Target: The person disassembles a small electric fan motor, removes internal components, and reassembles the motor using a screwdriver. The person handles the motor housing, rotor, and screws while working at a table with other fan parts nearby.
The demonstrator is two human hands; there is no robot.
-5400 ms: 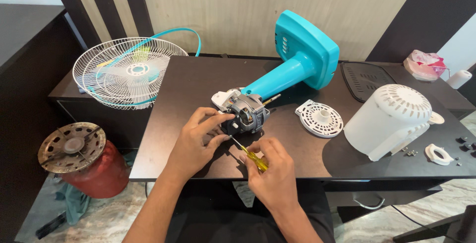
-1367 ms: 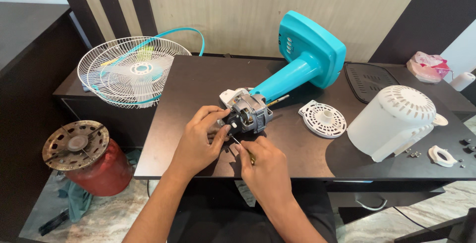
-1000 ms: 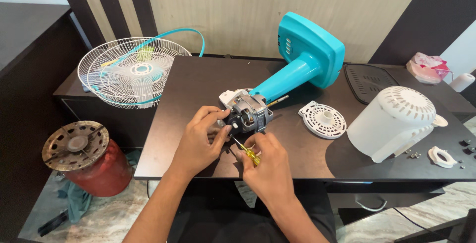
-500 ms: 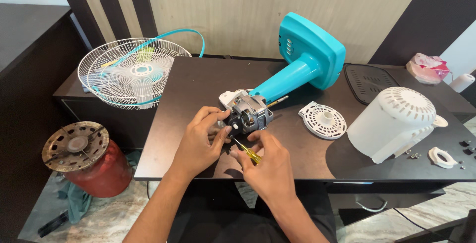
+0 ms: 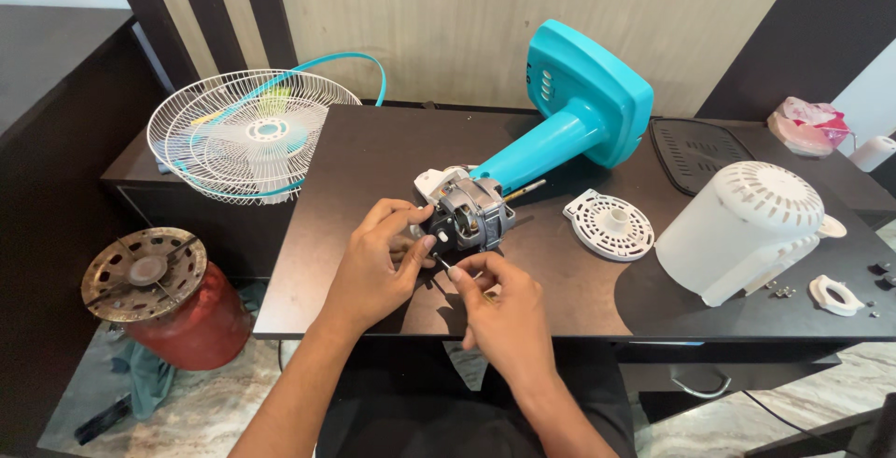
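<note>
A bare fan motor [image 5: 473, 216] with grey metal body and copper windings lies on its side on the dark table [image 5: 373, 155], still joined to the teal stand and base [image 5: 579, 112]. My left hand [image 5: 378, 267] grips the motor's near end, thumb and forefinger on its black part. My right hand [image 5: 499, 313] is closed around a screwdriver [image 5: 446, 265]; only its thin metal tip shows, pointing at the motor's near end between my two hands. The handle is hidden in my fist.
White wire fan guards with the blade [image 5: 247, 131] lean off the table's left end. A white round vented cover [image 5: 611, 225], a white motor housing [image 5: 747, 229], a white ring [image 5: 833, 295] and small screws [image 5: 779, 290] lie to the right. A red gas cylinder [image 5: 159, 304] stands on the floor at left.
My right hand has closed further over the screwdriver, hiding its yellow handle, and brought the tip up against the motor. My left hand stays on the motor.
</note>
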